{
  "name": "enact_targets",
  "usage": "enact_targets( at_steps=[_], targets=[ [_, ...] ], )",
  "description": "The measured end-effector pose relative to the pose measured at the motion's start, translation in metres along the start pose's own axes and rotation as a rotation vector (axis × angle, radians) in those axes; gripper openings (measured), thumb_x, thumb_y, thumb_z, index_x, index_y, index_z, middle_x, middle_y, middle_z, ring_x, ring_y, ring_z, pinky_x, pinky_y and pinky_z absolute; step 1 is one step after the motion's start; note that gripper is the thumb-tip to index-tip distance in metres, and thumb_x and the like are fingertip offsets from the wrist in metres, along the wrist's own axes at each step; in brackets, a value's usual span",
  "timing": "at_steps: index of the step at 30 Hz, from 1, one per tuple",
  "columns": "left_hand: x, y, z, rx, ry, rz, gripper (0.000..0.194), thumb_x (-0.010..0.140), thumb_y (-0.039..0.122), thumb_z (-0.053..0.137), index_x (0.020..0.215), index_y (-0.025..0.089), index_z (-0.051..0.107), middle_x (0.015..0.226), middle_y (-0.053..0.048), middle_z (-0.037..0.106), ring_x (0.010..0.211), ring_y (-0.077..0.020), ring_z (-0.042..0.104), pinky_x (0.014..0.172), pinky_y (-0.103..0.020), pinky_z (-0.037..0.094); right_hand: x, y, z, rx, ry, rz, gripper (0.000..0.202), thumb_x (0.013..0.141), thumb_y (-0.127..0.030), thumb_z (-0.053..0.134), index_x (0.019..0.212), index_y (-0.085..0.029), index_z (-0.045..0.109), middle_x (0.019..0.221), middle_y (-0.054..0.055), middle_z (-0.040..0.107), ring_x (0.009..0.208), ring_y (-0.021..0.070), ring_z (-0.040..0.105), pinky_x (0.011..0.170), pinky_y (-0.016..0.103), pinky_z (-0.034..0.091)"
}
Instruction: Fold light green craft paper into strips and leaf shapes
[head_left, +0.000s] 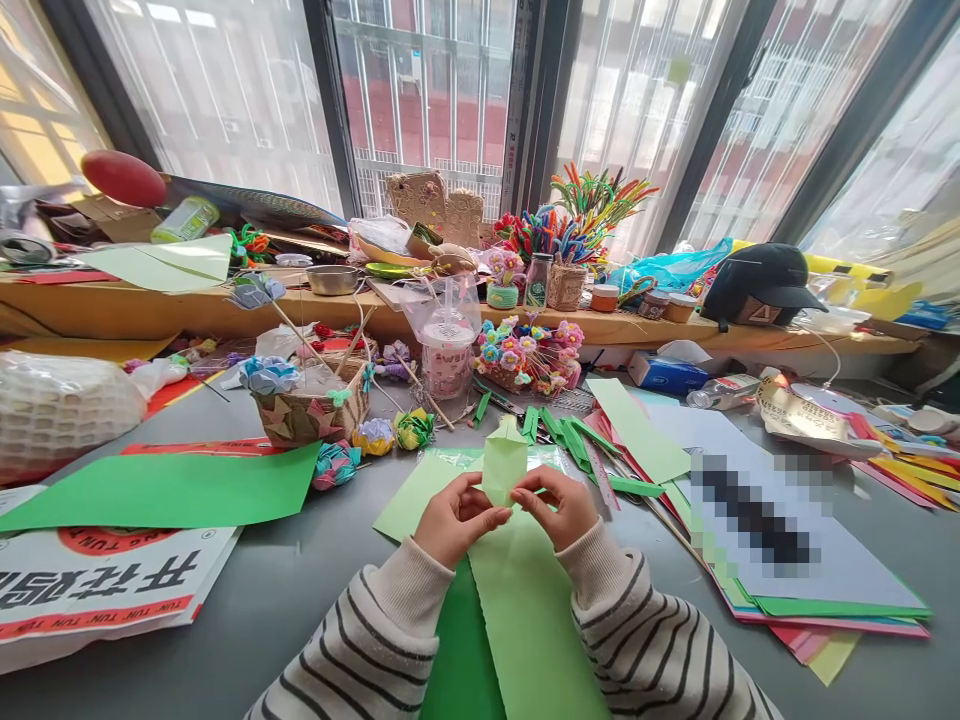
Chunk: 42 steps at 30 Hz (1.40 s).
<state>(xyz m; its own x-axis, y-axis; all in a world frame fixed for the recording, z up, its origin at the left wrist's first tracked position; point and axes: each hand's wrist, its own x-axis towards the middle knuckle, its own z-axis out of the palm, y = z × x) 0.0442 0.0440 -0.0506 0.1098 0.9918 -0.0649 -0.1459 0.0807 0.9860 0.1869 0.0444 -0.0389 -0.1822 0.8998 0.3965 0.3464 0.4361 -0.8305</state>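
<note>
Grey table (pixel 300 570), light green sheet (pixel 536 620) on it. Left hand (pixel 455 520) and right hand (pixel 559 507) close together above it, both pinching the lower edge of a small folded green paper (pixel 505 465).

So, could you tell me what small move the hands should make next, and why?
Probably press the lower edge flat: the left hand and right hand both pinch the small light green folded paper near its bottom, and its creased faces look slightly raised there.
</note>
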Motion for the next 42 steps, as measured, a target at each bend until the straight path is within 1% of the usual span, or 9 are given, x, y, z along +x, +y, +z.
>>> enact_targets(
  at_steps=[4, 7, 10, 14, 16, 20, 29, 37, 42],
  targets=[
    [0.001, -0.001, 0.000, 0.022, -0.020, 0.001, 0.045, 0.043, 0.021, 0.069, 0.080, 0.014, 0.044, 0.044, 0.005, 0.055, 0.048, -0.0149, 0.057, 0.049, -0.025, 0.042, 0.000, 0.001, 0.001, -0.002, -0.009, -0.011, 0.012, 0.067, -0.027, 0.050, 0.063, -0.017, 0.055, 0.062, 0.002, 0.053, 0.060, 0.0124, 0.050, 0.051, 0.023, 0.045],
    [0.000, 0.002, 0.000, -0.001, -0.032, -0.021, 0.045, 0.044, 0.022, 0.069, 0.081, 0.013, 0.044, 0.044, 0.004, 0.055, 0.050, -0.0167, 0.058, 0.050, -0.027, 0.044, 0.000, 0.002, 0.002, 0.039, -0.014, 0.030, 0.012, 0.066, -0.028, 0.052, 0.065, -0.017, 0.055, 0.064, 0.003, 0.054, 0.061, 0.0129, 0.051, 0.052, 0.024, 0.046],
    [-0.001, 0.004, 0.001, -0.011, -0.017, -0.029, 0.046, 0.044, 0.022, 0.069, 0.081, 0.014, 0.043, 0.044, 0.004, 0.057, 0.049, -0.0167, 0.059, 0.050, -0.027, 0.044, 0.000, 0.003, 0.003, 0.139, -0.008, 0.105, 0.018, 0.063, -0.030, 0.055, 0.074, -0.016, 0.052, 0.066, 0.002, 0.054, 0.063, 0.0131, 0.052, 0.053, 0.025, 0.047],
    [-0.001, 0.005, 0.002, -0.025, 0.017, -0.012, 0.048, 0.044, 0.022, 0.069, 0.081, 0.014, 0.040, 0.043, 0.004, 0.057, 0.048, -0.0168, 0.059, 0.050, -0.027, 0.045, 0.001, 0.004, 0.003, 0.315, 0.052, 0.191, 0.030, 0.059, -0.030, 0.059, 0.082, -0.018, 0.044, 0.068, 0.000, 0.053, 0.064, 0.0131, 0.053, 0.051, 0.025, 0.047],
    [-0.002, 0.005, 0.002, -0.024, 0.026, -0.011, 0.048, 0.044, 0.022, 0.069, 0.082, 0.015, 0.040, 0.043, 0.005, 0.057, 0.048, -0.0179, 0.059, 0.050, -0.028, 0.045, 0.001, 0.005, 0.004, 0.382, 0.034, 0.260, 0.030, 0.057, -0.033, 0.060, 0.078, -0.018, 0.045, 0.065, -0.001, 0.052, 0.060, 0.0127, 0.053, 0.048, 0.024, 0.047],
    [-0.002, 0.006, 0.002, -0.024, 0.011, -0.021, 0.048, 0.043, 0.022, 0.070, 0.081, 0.015, 0.042, 0.045, 0.003, 0.058, 0.050, -0.0193, 0.060, 0.052, -0.030, 0.045, 0.002, 0.006, 0.005, 0.388, -0.092, 0.346, 0.026, 0.058, -0.040, 0.056, 0.059, -0.014, 0.050, 0.052, -0.001, 0.053, 0.049, 0.0104, 0.052, 0.048, 0.024, 0.045],
    [-0.002, 0.007, 0.002, -0.041, -0.036, -0.059, 0.049, 0.042, 0.023, 0.071, 0.080, 0.015, 0.041, 0.049, 0.000, 0.061, 0.049, -0.0181, 0.060, 0.050, -0.028, 0.045, 0.000, 0.005, 0.006, 0.180, 0.008, 0.226, 0.022, 0.059, -0.037, 0.055, 0.056, -0.016, 0.052, 0.049, 0.001, 0.054, 0.046, 0.0118, 0.050, 0.046, 0.024, 0.042],
    [-0.002, 0.008, 0.002, -0.059, -0.072, -0.021, 0.046, 0.044, 0.019, 0.069, 0.080, 0.014, 0.042, 0.056, 0.000, 0.062, 0.053, -0.0145, 0.058, 0.051, -0.025, 0.043, -0.001, 0.002, 0.005, 0.032, -0.011, 0.165, 0.019, 0.064, -0.034, 0.052, 0.058, -0.016, 0.052, 0.053, 0.002, 0.054, 0.049, 0.0123, 0.050, 0.049, 0.024, 0.042],
    [-0.002, 0.008, 0.001, -0.082, -0.086, -0.037, 0.047, 0.045, 0.017, 0.069, 0.082, 0.014, 0.041, 0.059, -0.002, 0.062, 0.054, -0.0135, 0.058, 0.051, -0.024, 0.042, -0.002, 0.001, 0.006, 0.020, -0.023, 0.143, 0.019, 0.065, -0.033, 0.051, 0.060, -0.016, 0.052, 0.055, 0.002, 0.054, 0.050, 0.0118, 0.050, 0.048, 0.023, 0.043]
  ],
)
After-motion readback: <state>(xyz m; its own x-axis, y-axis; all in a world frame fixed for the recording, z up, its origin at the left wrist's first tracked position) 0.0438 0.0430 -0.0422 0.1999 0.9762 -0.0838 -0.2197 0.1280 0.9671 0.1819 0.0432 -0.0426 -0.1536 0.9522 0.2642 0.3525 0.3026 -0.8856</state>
